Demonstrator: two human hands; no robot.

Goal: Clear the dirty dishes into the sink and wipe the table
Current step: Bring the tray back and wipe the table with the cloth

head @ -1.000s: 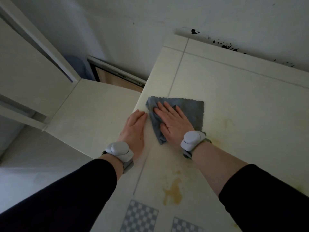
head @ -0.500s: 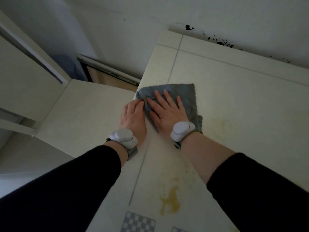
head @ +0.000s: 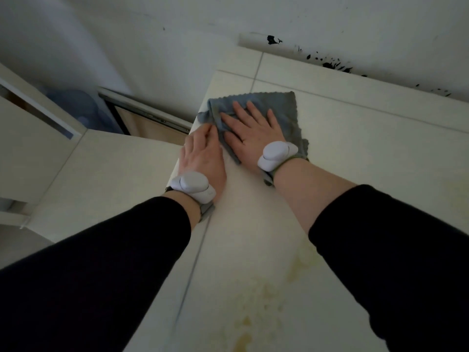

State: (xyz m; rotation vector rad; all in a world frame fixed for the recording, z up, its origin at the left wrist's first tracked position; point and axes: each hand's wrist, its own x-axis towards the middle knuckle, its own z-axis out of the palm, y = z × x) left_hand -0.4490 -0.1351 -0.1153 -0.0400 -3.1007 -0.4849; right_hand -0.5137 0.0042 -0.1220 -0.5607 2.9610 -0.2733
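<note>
- The table (head: 342, 153) fills most of the view: a pale cream top with thin grey seam lines, one running along its left side and others crossing near the far edge. No brand, label or writing can be read anywhere on it.
- The wall (head: 279, 19) behind the table is white, with black splatter marks (head: 330, 63) along the strip where it meets the far edge.
- Left of the table stands a lower pale cabinet top (head: 109, 171).
- Both forearms wear black sleeves (head: 106, 262); each wrist carries a white wrist device (head: 191, 185) on a grey strap.
- Yellowish-brown stains (head: 256, 308) lie on the near part of the table, well apart from the cloth.
- The grey cloth (head: 281, 110) lies flat at the table's far left corner, roughly square and set like a diamond, one corner pointing to the far right. Its left side is bunched into a fold running toward the far edge.
- The right hand (head: 250, 137) presses palm-down on the cloth, fingers spread and pointing away from the person; it grips nothing.
- The left hand (head: 203, 154) lies flat on the table's left edge, fingers together, their tips touching the cloth's bunched left side.
- Compared with a second ago, the cloth and right hand have slid toward the far corner, the left hand has closed in beside them, and the checkered markers seen at the near edge are out of view.
</note>
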